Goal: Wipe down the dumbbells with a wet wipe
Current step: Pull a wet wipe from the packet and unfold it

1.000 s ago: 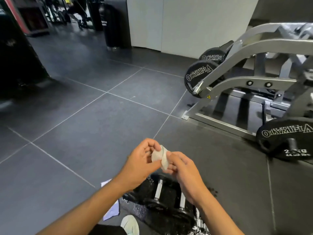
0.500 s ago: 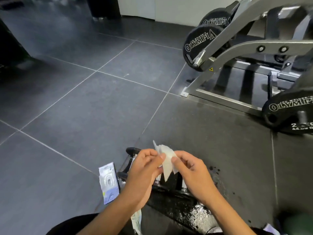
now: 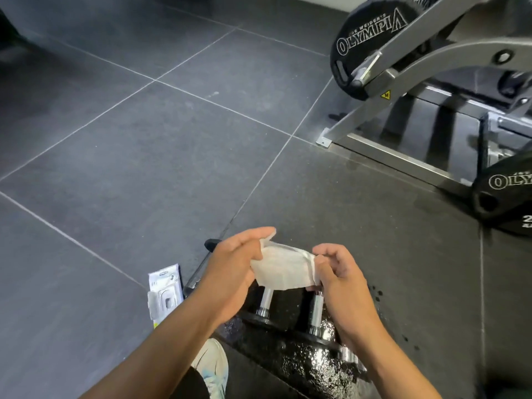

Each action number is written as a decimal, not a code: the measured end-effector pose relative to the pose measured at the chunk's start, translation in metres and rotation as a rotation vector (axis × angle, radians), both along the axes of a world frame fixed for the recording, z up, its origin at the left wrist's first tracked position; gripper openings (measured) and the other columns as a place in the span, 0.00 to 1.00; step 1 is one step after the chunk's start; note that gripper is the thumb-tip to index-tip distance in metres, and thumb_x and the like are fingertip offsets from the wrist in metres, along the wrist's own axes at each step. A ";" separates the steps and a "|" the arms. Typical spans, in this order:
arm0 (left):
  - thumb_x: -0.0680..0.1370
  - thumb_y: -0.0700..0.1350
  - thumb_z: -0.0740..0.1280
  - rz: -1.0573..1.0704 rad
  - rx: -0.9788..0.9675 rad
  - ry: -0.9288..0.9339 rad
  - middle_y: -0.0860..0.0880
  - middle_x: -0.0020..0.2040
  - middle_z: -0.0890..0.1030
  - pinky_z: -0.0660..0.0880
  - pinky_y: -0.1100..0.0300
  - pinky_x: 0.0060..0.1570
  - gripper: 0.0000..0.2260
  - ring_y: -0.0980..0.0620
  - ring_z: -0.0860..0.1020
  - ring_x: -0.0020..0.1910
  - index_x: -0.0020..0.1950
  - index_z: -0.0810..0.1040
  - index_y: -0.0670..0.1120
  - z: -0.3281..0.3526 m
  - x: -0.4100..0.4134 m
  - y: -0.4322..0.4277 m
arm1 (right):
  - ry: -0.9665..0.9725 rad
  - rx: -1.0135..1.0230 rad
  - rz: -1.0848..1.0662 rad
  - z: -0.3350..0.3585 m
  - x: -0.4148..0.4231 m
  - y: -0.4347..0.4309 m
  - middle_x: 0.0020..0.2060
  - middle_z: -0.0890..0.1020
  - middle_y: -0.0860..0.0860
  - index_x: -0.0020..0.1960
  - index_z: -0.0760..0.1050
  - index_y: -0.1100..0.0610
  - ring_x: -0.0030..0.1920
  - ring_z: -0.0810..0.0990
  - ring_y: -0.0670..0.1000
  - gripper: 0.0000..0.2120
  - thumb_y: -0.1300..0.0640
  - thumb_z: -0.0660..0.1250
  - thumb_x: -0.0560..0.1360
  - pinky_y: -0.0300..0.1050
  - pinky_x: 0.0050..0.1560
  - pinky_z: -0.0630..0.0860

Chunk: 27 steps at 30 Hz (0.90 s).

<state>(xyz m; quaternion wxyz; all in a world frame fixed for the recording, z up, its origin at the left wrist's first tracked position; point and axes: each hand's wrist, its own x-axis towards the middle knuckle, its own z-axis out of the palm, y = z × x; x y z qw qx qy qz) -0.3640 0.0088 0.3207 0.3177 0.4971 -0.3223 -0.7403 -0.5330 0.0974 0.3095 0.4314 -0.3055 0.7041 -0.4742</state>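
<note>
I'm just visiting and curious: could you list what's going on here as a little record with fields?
place: gym floor of dark tiles
left hand: holds one edge of the wipe
right hand: holds the other edge
wipe: white, spread between both hands, above the dumbbells
dumbbells: on the floor, black, metal handles
wipe pack: on the floor, left of the dumbbells
weight machine: upper right

Dark grey floor tiles with pale grout lines fill the left. At upper right a silver machine frame carries a black Olympia weight plate; a second plate sits at the right edge. A white sneaker shows below.
</note>
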 end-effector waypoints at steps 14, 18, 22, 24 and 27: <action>0.63 0.36 0.59 -0.079 -0.149 -0.009 0.46 0.46 0.84 0.76 0.50 0.39 0.26 0.46 0.80 0.41 0.57 0.82 0.48 -0.001 0.010 -0.012 | -0.096 0.089 -0.007 0.000 0.002 -0.018 0.48 0.88 0.55 0.48 0.85 0.56 0.49 0.85 0.55 0.15 0.54 0.62 0.85 0.55 0.58 0.80; 0.62 0.35 0.59 -0.009 -0.080 0.065 0.41 0.51 0.84 0.80 0.46 0.38 0.26 0.42 0.81 0.43 0.56 0.83 0.47 -0.002 0.008 -0.014 | -0.389 0.098 -0.137 -0.001 -0.001 -0.025 0.47 0.87 0.62 0.53 0.82 0.67 0.47 0.83 0.59 0.12 0.62 0.61 0.83 0.59 0.58 0.78; 0.62 0.36 0.60 -0.007 -0.041 0.040 0.40 0.53 0.80 0.78 0.50 0.34 0.26 0.41 0.79 0.43 0.56 0.83 0.49 -0.004 0.008 -0.016 | -0.414 0.056 -0.072 0.002 0.001 -0.028 0.47 0.86 0.58 0.57 0.79 0.67 0.47 0.83 0.55 0.10 0.64 0.63 0.80 0.56 0.53 0.78; 0.62 0.36 0.59 -0.039 -0.062 0.048 0.43 0.48 0.81 0.76 0.53 0.30 0.25 0.46 0.80 0.39 0.56 0.82 0.48 -0.002 0.006 -0.014 | -0.456 0.057 -0.053 0.002 0.005 -0.029 0.50 0.86 0.60 0.57 0.79 0.65 0.50 0.85 0.55 0.10 0.60 0.70 0.79 0.56 0.55 0.80; 0.61 0.34 0.58 -0.053 -0.083 0.067 0.47 0.43 0.83 0.77 0.55 0.30 0.24 0.51 0.80 0.34 0.52 0.83 0.48 -0.001 0.005 -0.015 | -0.683 0.075 -0.060 0.003 0.002 -0.033 0.58 0.85 0.66 0.61 0.78 0.68 0.58 0.85 0.60 0.15 0.64 0.71 0.76 0.58 0.62 0.80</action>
